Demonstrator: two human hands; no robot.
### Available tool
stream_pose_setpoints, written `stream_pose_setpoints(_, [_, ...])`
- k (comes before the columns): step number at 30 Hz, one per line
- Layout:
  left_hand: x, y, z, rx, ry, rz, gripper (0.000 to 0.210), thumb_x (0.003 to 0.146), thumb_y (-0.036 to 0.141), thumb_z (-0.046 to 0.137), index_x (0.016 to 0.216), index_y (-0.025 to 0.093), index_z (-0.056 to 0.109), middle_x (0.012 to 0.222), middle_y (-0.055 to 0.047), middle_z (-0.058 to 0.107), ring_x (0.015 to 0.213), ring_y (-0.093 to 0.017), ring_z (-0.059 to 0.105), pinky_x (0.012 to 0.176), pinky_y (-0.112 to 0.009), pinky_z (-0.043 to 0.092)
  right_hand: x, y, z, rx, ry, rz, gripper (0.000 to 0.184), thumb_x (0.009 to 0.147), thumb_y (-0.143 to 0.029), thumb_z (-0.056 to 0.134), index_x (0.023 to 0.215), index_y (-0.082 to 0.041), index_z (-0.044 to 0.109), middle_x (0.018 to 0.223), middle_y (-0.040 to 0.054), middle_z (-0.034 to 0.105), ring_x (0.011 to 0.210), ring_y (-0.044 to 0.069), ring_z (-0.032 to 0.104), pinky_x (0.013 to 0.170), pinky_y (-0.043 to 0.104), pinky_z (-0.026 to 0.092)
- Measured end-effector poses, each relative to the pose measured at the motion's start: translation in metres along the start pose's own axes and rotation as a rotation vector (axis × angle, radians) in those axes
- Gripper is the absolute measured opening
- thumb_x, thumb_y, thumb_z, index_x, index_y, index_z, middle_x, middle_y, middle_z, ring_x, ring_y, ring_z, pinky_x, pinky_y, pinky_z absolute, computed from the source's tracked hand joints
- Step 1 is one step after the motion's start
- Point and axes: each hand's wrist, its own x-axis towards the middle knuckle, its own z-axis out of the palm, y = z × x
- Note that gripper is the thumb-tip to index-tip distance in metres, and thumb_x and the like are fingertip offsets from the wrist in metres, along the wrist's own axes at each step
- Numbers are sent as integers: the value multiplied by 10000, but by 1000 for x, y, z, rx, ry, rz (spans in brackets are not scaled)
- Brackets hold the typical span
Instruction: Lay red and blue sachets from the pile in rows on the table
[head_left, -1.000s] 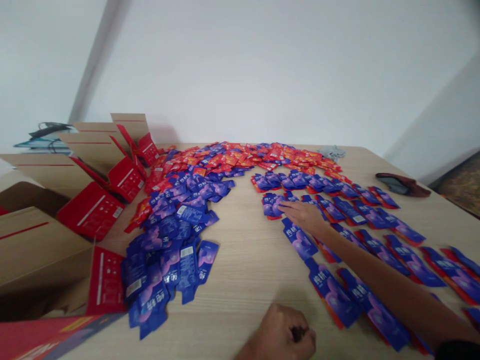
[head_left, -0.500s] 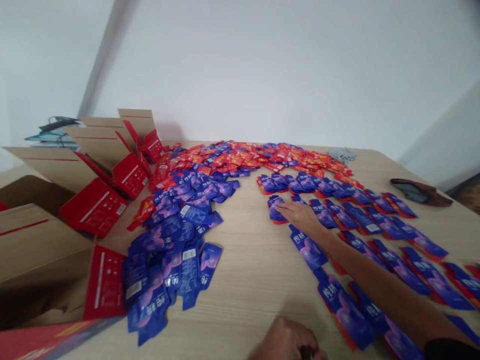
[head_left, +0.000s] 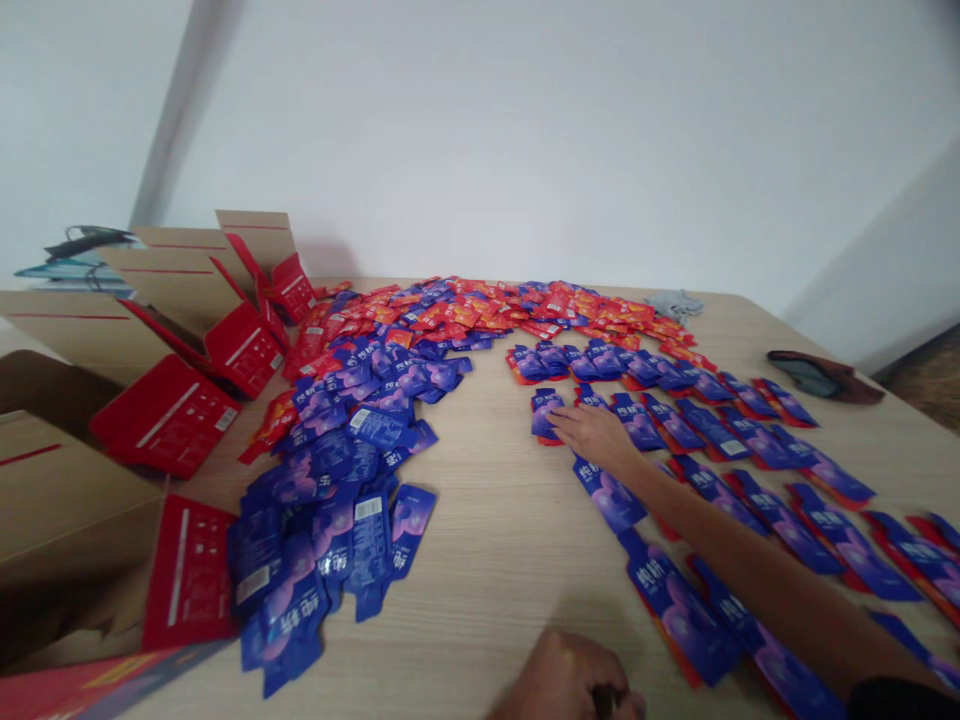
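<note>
My right hand (head_left: 596, 436) reaches in from the right, its fingers stretched out and resting on the edge of a blue sachet (head_left: 545, 412). Red shows beneath this sachet, at the left end of a row of blue-over-red sachets. Under my right forearm lie more such sachets, among them a larger-looking blue one (head_left: 679, 610) close to me. At the bottom edge my left hand (head_left: 564, 678) is curled into a fist, partly cut off. A dark spot shows between its fingers; I cannot make out what is held there.
Loose blue sachets (head_left: 322, 500) heap up on the left. Mixed red and blue sachets (head_left: 480, 312) pile along the back. Red cardboard boxes (head_left: 169, 415) with raised flaps line the left side. A grey cloth (head_left: 675, 305) and a dark pouch (head_left: 825, 378) lie at the right.
My right hand has drawn slightly back from over the sachet, and its fingers are more spread. My left hand stays curled at the bottom. The view has shifted a little.
</note>
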Motion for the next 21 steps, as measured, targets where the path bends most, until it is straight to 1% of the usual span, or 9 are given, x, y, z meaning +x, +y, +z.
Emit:
stream_pose_setpoints(4, [0,0,1,12,6,19,303,716,140,684,540,193,443,515,77,384,477,-57,385,472,-239,226,-1,-5,-1,0,9,3,331,1058,-249,544,1293,-246,777,1324,88,751,1170,265,723,1046,442,551])
stream_pose_setpoints(6, [0,-1,2,12,17,29,285,714,126,687,545,187,464,521,75,401,487,-58,399,481,-234,242,-3,-6,0,-6,26,16,319,1060,-275,556,1286,-255,780,1316,84,756,1167,264,725,1047,437,548])
stream_pose_setpoints(11, [-2,0,2,14,9,-26,216,734,159,699,579,174,549,551,60,472,501,-62,443,470,-221,254,-6,-8,3,-18,68,52,321,1066,-363,567,1280,-256,780,1298,88,764,1116,260,740,1030,425,551])
stream_pose_setpoints(15, [-1,-1,2,8,15,-24,232,734,169,714,576,169,545,535,69,456,493,-55,426,475,-214,256,-6,-11,4,-15,77,62,327,1063,-402,575,1271,-259,782,1288,88,768,1099,250,743,1033,407,543])
stream_pose_setpoints(17, [1,-2,3,13,11,-20,233,722,150,720,568,166,545,529,70,447,489,-54,425,471,-214,251,-6,-13,4,-3,76,65,330,1061,-419,578,1261,-257,785,1281,89,771,1101,250,741,1036,402,538])
stream_pose_setpoints(21, [1,-5,6,41,14,7,154,715,151,727,605,157,619,560,57,491,504,-64,462,471,-209,269,-5,-15,1,65,69,82,339,1050,-449,596,1259,-259,784,1297,95,763,1137,269,731,1058,430,531])
